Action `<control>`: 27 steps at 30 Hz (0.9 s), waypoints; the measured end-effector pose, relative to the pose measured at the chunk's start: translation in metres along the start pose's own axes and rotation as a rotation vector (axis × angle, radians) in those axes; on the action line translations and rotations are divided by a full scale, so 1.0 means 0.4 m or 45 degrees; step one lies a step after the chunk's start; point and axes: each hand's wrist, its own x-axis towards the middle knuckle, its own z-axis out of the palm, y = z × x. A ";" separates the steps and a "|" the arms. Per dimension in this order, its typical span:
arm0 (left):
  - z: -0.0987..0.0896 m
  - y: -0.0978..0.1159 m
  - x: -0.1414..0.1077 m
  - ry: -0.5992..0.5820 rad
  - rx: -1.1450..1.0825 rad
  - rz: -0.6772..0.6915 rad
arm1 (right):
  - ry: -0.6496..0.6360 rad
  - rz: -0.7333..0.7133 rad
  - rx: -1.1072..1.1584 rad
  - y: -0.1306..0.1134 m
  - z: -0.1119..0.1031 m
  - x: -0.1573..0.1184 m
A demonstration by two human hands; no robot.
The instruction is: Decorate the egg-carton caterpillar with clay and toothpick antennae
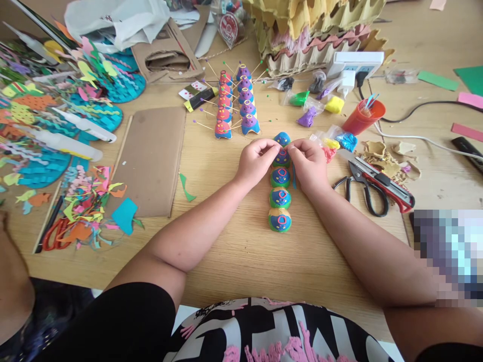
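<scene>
A row of painted egg-carton cups, blue above and green below with small red rings and dots on them, runs away from me along the wooden table. Over the second cup from the far end, my left hand pinches thumb and forefinger together. My right hand meets it from the other side, its fingertips also pressed together at that cup. Whatever lies between the fingertips is too small to make out. A thin blue strip shows beside the right thumb. The fingers partly cover the second cup.
Behind stand red egg-carton cups and purple ones with pins sticking out. To the right are scissors, a utility knife, an orange cup and bagged clay. Cardboard and paper scraps lie left.
</scene>
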 end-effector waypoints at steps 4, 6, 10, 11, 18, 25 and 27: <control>-0.001 -0.001 0.000 0.003 0.014 0.007 | 0.011 -0.001 -0.013 0.001 -0.001 -0.001; -0.001 -0.001 0.001 0.006 0.011 0.006 | 0.006 -0.009 -0.014 0.003 -0.001 0.000; 0.000 0.000 0.001 0.013 -0.009 -0.003 | -0.009 -0.007 0.018 0.003 0.001 -0.001; 0.001 0.000 0.001 0.014 -0.010 -0.005 | -0.014 -0.001 0.025 0.001 0.001 -0.002; 0.003 0.002 0.000 0.021 -0.034 0.020 | -0.026 0.014 0.040 -0.006 0.001 -0.003; -0.004 0.014 -0.003 -0.008 0.092 0.153 | 0.013 -0.038 0.136 0.034 0.000 0.012; -0.005 0.014 -0.004 -0.013 0.106 0.161 | 0.013 -0.051 0.138 0.039 0.000 0.014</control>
